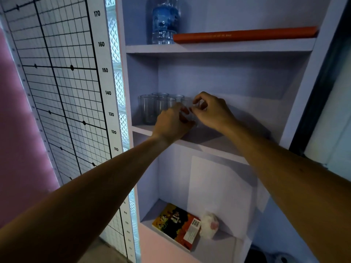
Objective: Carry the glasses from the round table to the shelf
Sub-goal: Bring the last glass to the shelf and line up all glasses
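Note:
Several clear drinking glasses (149, 109) stand grouped at the left end of the middle shelf (218, 144) of a pale blue wall unit. Both my hands reach into that shelf, just right of the group. My left hand (171, 123) curls its fingers round a clear glass (187, 115) low on the shelf board. My right hand (210, 110) pinches the rim of what looks like a second glass beside it; the glass is mostly hidden behind the fingers. The round table is out of view.
A water bottle (165, 21) and a long orange box (245, 34) sit on the upper shelf. A colourful book (177, 225) and a white crumpled object (209, 224) lie on the lower shelf. A height chart (62, 82) covers the wall at left.

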`<state>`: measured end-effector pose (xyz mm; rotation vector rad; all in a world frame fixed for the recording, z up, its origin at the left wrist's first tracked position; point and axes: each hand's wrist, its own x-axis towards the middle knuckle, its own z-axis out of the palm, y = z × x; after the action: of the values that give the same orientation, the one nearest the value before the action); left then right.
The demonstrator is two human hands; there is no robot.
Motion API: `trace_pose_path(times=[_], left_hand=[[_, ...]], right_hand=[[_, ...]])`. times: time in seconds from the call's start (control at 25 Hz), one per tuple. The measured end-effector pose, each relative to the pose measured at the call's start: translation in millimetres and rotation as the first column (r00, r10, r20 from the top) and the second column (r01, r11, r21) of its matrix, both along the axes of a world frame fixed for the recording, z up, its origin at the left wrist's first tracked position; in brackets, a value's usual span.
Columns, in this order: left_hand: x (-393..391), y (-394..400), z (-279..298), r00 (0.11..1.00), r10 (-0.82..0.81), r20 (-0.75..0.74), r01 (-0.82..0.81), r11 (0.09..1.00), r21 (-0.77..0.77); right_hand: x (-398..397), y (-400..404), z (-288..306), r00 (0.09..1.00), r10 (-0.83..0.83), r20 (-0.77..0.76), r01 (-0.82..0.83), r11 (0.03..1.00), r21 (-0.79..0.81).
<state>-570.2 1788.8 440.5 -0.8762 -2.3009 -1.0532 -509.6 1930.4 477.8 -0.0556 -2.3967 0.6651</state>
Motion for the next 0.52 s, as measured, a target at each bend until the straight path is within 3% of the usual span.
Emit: trace_pose_path(times=[0.32, 0.52], left_hand=[[1.6, 9.6, 1.6, 1.0, 0.006, 0.01, -0.006, 0.999, -0.036], [1.0, -20.9, -2.6, 0.99, -0.11, -0.092, 0.108, 0.994, -0.028]], right_hand=[[-12.8, 10.2, -4.2, 0.997, -0.02, -0.075, 0.017, 0.999, -0.044], [-14.0, -3.2, 0.2, 0.946, -0.023, -0.322, 0.047, 0.997, 0.066]])
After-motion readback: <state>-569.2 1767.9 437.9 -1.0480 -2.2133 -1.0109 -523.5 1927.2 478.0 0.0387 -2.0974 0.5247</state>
